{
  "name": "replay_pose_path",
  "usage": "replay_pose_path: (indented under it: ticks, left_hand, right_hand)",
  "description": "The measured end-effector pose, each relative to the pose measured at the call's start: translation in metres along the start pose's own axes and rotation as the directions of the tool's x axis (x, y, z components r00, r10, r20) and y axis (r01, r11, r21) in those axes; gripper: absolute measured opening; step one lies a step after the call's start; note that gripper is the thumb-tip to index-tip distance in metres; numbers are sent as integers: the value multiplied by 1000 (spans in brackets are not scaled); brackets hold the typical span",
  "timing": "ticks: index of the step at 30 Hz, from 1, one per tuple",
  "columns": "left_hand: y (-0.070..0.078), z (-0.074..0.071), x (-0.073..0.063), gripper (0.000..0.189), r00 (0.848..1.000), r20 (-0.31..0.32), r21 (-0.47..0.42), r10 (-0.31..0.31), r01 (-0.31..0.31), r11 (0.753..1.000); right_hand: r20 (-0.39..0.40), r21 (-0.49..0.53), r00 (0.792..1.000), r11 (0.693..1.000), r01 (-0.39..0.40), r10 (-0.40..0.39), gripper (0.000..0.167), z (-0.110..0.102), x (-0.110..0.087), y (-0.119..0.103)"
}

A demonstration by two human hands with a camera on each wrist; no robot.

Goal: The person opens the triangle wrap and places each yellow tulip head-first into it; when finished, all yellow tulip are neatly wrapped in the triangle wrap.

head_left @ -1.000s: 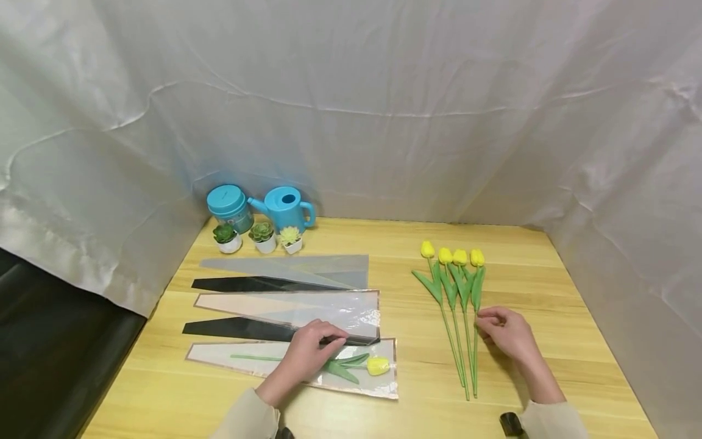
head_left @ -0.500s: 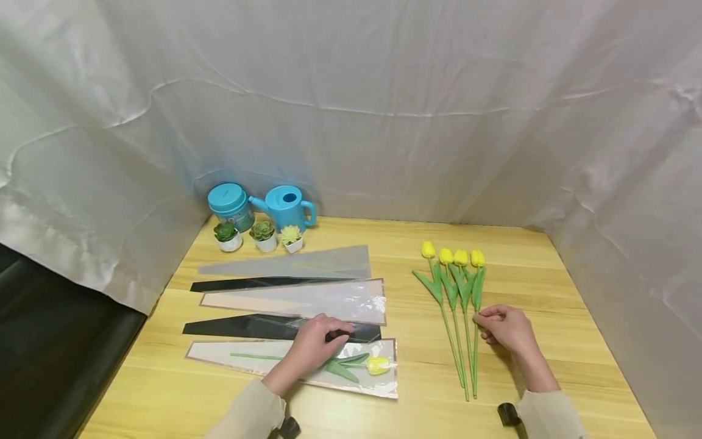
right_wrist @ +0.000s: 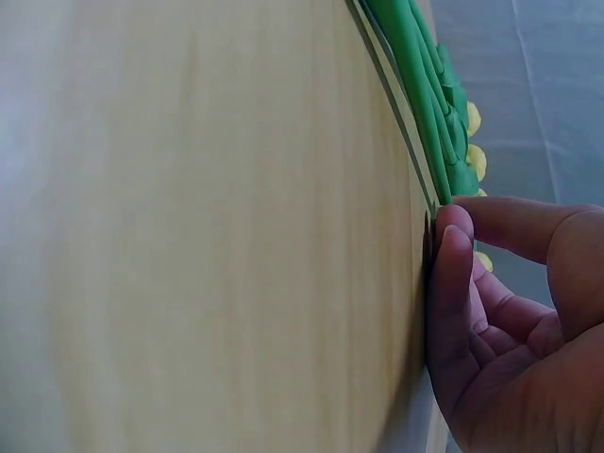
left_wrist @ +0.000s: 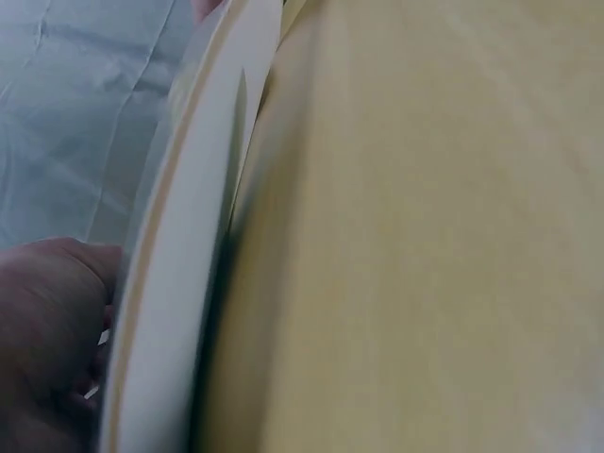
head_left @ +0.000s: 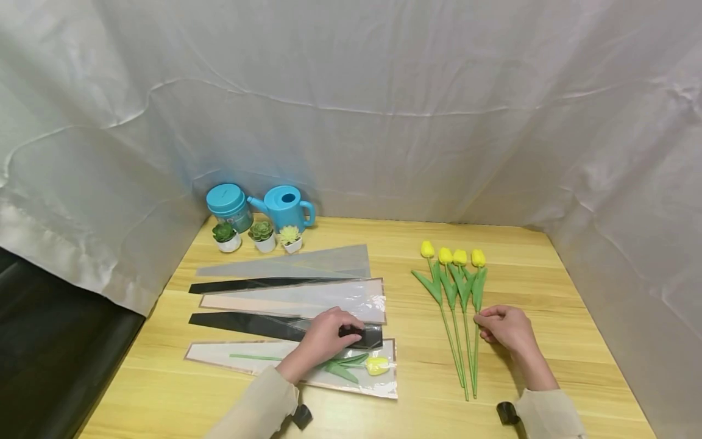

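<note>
In the head view my left hand (head_left: 327, 338) lies over a black flower sleeve (head_left: 244, 323), its fingers touching it near the wide right end, thumb and index tips apart. Just in front is a clear sleeve with a rose-gold border (head_left: 205, 355), with a yellow tulip (head_left: 377, 366) inside. My right hand (head_left: 507, 329) pinches the green stem of the rightmost tulip (head_left: 478, 258) below its leaves. Several yellow tulips (head_left: 445, 256) lie side by side there, heads pointing away. The right wrist view shows the thumb (right_wrist: 455, 274) and index finger meeting at the stem.
Behind the left hand lie another clear sleeve (head_left: 351, 299), a black sleeve (head_left: 230, 284) and a grey sleeve (head_left: 329, 259). At the back left are potted succulents (head_left: 265, 242), a blue watering can (head_left: 285, 210) and a lidded blue jar (head_left: 227, 204). Grey curtains (head_left: 351, 110) surround the wooden table (head_left: 417, 414).
The rear clear sleeve has shifted away from me. My left hand has moved rightward, and the black sleeve under it has turned slightly and slid right. My right hand stays at the tulip stem.
</note>
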State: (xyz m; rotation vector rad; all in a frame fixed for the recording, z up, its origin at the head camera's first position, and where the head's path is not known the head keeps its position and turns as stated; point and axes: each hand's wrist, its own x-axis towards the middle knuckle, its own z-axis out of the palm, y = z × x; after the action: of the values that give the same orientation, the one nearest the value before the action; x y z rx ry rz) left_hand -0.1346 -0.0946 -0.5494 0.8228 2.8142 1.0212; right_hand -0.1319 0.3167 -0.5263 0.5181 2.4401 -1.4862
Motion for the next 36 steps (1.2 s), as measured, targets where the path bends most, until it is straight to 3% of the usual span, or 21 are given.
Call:
replay_pose_path:
  ticks: [6,14,22,36]
  left_hand:
    - [-3,7,5,25,1000,7,-69,-19,20,997]
    - [-12,14,5,21,996,-6,-172,-91,88,981]
    - [-15,18,4,17,993,-49,-169,-108,98,981]
    - [-15,16,3,12,989,-74,-270,-129,105,957]
  right_hand:
    - [-8,7,1000,1000,-6,6,34,0,1,1]
    - [-11,14,1000,1000,-8,8,35,0,1,2]
    - [-7,20,1000,1000,-6,6,36,0,0,3]
    - [11,27,1000,1000,-3,3,34,0,0,6]
